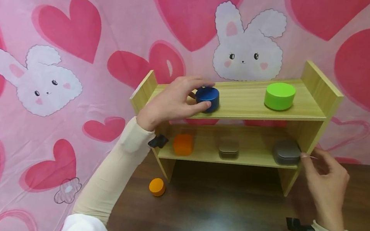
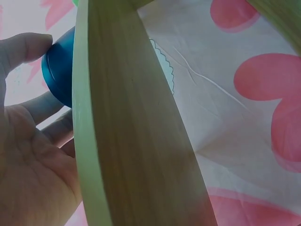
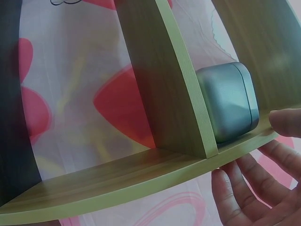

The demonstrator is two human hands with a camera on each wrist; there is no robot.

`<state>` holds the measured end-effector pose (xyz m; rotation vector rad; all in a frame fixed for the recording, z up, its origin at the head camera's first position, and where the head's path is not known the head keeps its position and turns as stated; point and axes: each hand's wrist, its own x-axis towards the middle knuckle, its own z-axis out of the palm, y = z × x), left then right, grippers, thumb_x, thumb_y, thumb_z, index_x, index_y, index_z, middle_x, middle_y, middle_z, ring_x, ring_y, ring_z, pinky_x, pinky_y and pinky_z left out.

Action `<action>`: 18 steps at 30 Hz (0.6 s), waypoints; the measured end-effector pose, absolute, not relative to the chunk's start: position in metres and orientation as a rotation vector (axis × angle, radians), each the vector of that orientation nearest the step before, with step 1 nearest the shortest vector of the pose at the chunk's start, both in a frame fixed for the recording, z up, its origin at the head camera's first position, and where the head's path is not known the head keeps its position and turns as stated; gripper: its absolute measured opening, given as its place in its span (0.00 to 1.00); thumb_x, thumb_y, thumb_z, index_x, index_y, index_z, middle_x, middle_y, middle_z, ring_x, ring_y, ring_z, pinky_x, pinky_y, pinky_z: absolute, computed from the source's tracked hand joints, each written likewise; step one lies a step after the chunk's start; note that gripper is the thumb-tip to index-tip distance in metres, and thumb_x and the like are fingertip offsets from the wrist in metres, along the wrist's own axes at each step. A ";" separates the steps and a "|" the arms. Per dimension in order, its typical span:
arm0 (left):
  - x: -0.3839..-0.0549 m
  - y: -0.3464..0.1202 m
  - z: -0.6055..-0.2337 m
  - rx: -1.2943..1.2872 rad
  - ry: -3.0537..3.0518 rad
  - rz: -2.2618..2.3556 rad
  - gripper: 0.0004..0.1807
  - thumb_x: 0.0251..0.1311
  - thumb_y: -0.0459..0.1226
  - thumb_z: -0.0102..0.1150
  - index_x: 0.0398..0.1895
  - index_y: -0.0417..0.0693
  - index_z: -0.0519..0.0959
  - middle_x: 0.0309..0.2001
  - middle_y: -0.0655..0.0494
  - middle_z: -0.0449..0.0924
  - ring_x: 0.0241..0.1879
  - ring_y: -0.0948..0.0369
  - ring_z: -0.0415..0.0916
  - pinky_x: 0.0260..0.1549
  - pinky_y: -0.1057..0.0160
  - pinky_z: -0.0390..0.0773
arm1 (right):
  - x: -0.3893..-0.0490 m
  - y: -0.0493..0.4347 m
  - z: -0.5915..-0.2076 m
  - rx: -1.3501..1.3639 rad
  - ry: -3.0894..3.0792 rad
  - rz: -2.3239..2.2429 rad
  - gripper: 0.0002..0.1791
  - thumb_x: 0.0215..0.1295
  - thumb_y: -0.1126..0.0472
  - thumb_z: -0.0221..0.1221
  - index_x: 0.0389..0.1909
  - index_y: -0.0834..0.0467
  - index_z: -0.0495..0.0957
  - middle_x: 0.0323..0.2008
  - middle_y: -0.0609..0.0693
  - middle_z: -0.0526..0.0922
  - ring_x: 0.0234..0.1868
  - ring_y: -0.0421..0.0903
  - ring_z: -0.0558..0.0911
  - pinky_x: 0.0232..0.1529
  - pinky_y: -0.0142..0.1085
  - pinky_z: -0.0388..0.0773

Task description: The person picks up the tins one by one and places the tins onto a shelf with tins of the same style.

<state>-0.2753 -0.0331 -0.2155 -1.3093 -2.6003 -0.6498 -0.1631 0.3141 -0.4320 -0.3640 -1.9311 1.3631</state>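
My left hand (image 1: 174, 98) pinches a round blue tin (image 1: 208, 99) at the left part of the upper board of a small wooden shelf (image 1: 239, 99). In the left wrist view the thumb and fingers sit around the blue tin (image 2: 59, 68), partly hidden by the board. My right hand (image 1: 328, 183) holds the shelf's right side panel low down, thumb at the front edge and fingers on the outer face. Just inside that panel is a grey rounded-square tin (image 1: 286, 152), also large in the right wrist view. The thumb is close to this tin (image 3: 228, 103).
A bright green round tin (image 1: 280, 96) stands on the upper board, right side. The lower board bears an orange box (image 1: 182, 144) and a smaller grey-brown tin (image 1: 228, 149). An orange round tin (image 1: 157, 187) sits on the dark tabletop (image 1: 213, 220). Behind hangs a pink heart-and-rabbit cloth (image 1: 125, 6).
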 end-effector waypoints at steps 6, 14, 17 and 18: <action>-0.275 -0.037 -0.216 -1.312 -2.582 -0.681 0.31 0.65 0.46 0.66 0.70 0.47 0.76 0.65 0.52 0.80 0.59 0.58 0.79 0.58 0.57 0.84 | -0.164 0.314 -0.432 -0.363 -1.926 1.377 0.16 0.64 0.62 0.69 0.51 0.63 0.87 0.30 0.13 0.79 0.34 0.16 0.80 0.39 0.11 0.72; -0.269 -0.044 -0.212 -1.282 -2.537 -0.683 0.28 0.67 0.45 0.64 0.69 0.49 0.77 0.64 0.51 0.81 0.57 0.58 0.82 0.57 0.57 0.85 | -0.165 0.313 -0.432 -0.350 -1.918 1.368 0.16 0.64 0.62 0.69 0.50 0.63 0.87 0.30 0.13 0.79 0.33 0.16 0.80 0.38 0.11 0.72; -0.266 -0.048 -0.210 -1.280 -2.482 -0.692 0.27 0.66 0.43 0.65 0.68 0.48 0.78 0.63 0.50 0.82 0.57 0.56 0.82 0.56 0.57 0.85 | -0.166 0.313 -0.432 -0.344 -1.912 1.369 0.16 0.64 0.62 0.69 0.50 0.64 0.87 0.30 0.14 0.79 0.33 0.16 0.80 0.38 0.11 0.72; -0.264 -0.049 -0.210 -1.276 -2.460 -0.693 0.27 0.66 0.43 0.65 0.68 0.47 0.78 0.62 0.50 0.82 0.56 0.57 0.82 0.56 0.57 0.85 | -0.166 0.313 -0.433 -0.343 -1.911 1.369 0.16 0.64 0.62 0.69 0.50 0.64 0.87 0.30 0.14 0.79 0.33 0.16 0.80 0.38 0.11 0.72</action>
